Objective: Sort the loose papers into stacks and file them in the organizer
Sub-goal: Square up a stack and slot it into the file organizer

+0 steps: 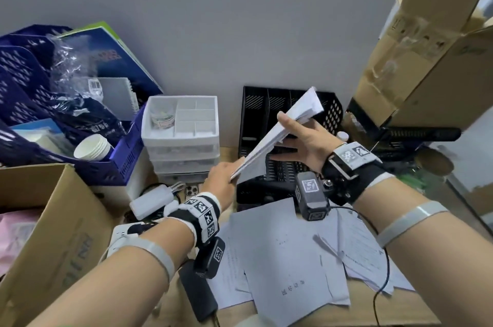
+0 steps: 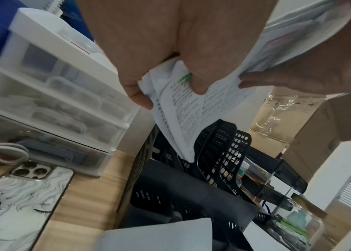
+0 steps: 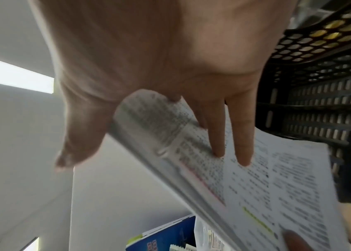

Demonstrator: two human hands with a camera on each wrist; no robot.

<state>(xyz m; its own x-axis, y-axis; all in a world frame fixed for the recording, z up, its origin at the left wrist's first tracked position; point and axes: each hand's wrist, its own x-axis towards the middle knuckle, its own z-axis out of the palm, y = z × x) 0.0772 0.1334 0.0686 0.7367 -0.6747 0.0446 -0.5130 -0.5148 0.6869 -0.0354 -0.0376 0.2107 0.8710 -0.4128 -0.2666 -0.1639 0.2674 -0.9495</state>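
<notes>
Two hands (image 1: pixel 221 182) hold papers (image 1: pixel 277 137) — seemingly above organizer (image 1: pixel 269 166).

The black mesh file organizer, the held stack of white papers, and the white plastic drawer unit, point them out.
black mesh file organizer (image 1: pixel 256 110), head view, a rear divider slot.
held stack of white papers (image 1: pixel 269 139), head view, the top sheet between the hands.
white plastic drawer unit (image 1: pixel 184 150), head view, the upper drawer front.

The organizer (image 1: pixel 256 118) is standing against the wall at the back of the surface (image 1: pixel 373 310), with a drawer unit (image 1: pixel 181 139) just to its left and loose papers (image 1: pixel 282 254) lying in front. A crate (image 1: pixel 125 164) is sitting left of the drawers, and a cardboard box (image 1: pixel 426 65) is leaning at the far right.
</notes>
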